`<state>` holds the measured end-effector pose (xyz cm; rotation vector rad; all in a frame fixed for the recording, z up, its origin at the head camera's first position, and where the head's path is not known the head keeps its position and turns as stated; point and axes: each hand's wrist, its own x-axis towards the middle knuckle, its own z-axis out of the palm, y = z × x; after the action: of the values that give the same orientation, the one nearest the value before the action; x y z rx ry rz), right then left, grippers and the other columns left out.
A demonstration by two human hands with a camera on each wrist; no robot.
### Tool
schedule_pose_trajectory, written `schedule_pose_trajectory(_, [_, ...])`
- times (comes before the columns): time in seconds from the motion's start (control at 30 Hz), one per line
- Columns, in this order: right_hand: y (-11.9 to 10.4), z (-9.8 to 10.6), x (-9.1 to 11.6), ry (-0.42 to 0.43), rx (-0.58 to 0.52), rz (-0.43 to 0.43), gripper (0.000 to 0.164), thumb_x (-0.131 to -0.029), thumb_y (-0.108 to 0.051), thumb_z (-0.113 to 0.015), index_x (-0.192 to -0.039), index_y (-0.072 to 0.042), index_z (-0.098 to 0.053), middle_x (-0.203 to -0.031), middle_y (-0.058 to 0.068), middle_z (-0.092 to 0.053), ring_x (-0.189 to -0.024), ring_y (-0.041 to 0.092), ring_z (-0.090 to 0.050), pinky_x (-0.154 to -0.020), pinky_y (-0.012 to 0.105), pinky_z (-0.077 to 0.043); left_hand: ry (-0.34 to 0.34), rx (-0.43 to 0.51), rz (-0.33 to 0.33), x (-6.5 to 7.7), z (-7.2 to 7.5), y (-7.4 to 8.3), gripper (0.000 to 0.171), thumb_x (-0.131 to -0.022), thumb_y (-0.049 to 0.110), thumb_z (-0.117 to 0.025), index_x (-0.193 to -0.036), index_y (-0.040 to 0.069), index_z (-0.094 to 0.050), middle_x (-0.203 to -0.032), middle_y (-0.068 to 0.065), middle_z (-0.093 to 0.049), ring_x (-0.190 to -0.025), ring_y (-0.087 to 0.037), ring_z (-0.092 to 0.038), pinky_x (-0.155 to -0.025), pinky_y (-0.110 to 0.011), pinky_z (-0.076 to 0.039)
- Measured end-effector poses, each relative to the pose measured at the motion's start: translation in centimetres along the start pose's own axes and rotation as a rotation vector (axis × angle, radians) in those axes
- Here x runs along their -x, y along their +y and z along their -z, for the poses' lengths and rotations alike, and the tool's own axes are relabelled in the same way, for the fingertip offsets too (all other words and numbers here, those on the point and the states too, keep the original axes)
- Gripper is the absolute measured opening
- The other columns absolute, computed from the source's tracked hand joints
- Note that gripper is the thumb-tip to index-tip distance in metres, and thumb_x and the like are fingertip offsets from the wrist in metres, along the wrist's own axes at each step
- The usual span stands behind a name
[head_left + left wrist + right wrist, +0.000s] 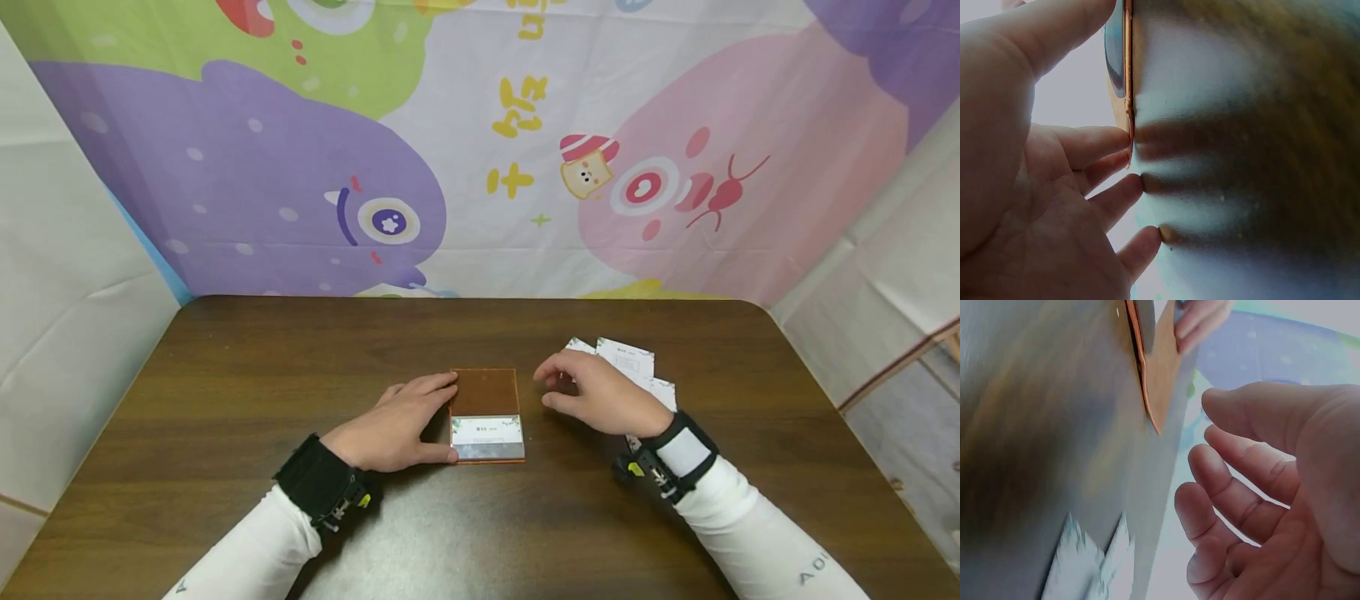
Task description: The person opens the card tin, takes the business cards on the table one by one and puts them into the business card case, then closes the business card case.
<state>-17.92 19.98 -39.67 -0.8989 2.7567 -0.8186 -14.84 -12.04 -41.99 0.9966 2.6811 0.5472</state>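
We see the brown holder [486, 392] at lower centre of the frame, its long axis running up and down, a card [486, 428] in its lower half. Our left grip [397, 423], released, touches its left edge; worktop [480, 533] separates its right edge from our right grip [600, 393], released beside loose cards [628, 358].

Screened-off tabletop workspace: cartoon backdrop [480, 150], white side sheets [75, 292], wood-grain table [300, 358].
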Motion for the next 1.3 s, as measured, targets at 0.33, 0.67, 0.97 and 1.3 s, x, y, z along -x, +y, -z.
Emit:
schedule_pose_trajectory(0.33, [2.5, 2.6, 1.1, 0.07, -0.011, -0.097, 0.035, -0.087, -0.021, -0.076, -0.117, -0.006, -0.066, -0.106, 0.005, -0.064, -0.094, 0.022, -0.056, -0.081, 0.04, -0.049, 0.006, -0.004, 0.004, 0.0, 0.0, 0.1, 0.091, -0.089, 0.055, -0.067, -0.155, 0.002, -0.035, -0.163, -0.01, -0.023, -0.148, -0.027, -0.019, -0.112, -0.054, -0.021])
schedule_pose_trajectory(0.67, [6.0, 4.1, 2.1, 0.097, 0.011, -0.181, 0.041, -0.088, -0.023, -0.076, -0.124, -0.006, -0.064, -0.111, 0.008, -0.063, -0.097, 0.024, -0.054, -0.081, 0.039, -0.046, 0.021, -0.008, -0.004, 0.0, -0.1, 0.1, 0.091, -0.089, 0.055, -0.068, -0.154, 0.001, -0.036, -0.163, -0.01, -0.024, -0.148, -0.028, -0.021, -0.112, -0.055, -0.022])
schedule_pose_trajectory(0.97, [7.8, 5.1, 2.7, 0.102, 0.031, -0.24, 0.048, -0.087, -0.022, -0.078, -0.127, -0.003, -0.062, -0.114, 0.012, -0.063, -0.099, 0.027, -0.052, -0.085, 0.041, -0.045, 0.021, -0.009, -0.004, 0.0, 0.0, 0.1, 0.09, -0.089, 0.056, -0.067, -0.154, 0.001, -0.037, -0.163, -0.01, -0.024, -0.148, -0.028, -0.021, -0.111, -0.055, -0.022])
schedule_pose_trajectory(1.3, [9.9, 5.6, 3.0, 0.068, 0.089, -0.319, 0.055, -0.087, -0.023, -0.077, -0.133, 0.0, -0.058, -0.115, 0.015, -0.061, -0.098, 0.03, -0.051, -0.083, 0.04, -0.044, 0.009, -0.007, 0.002, 0.0, 0.0, 0.1, 0.09, -0.089, 0.056, -0.066, -0.155, 0.002, -0.036, -0.163, -0.01, -0.023, -0.148, -0.027, -0.02, -0.111, -0.056, -0.022])
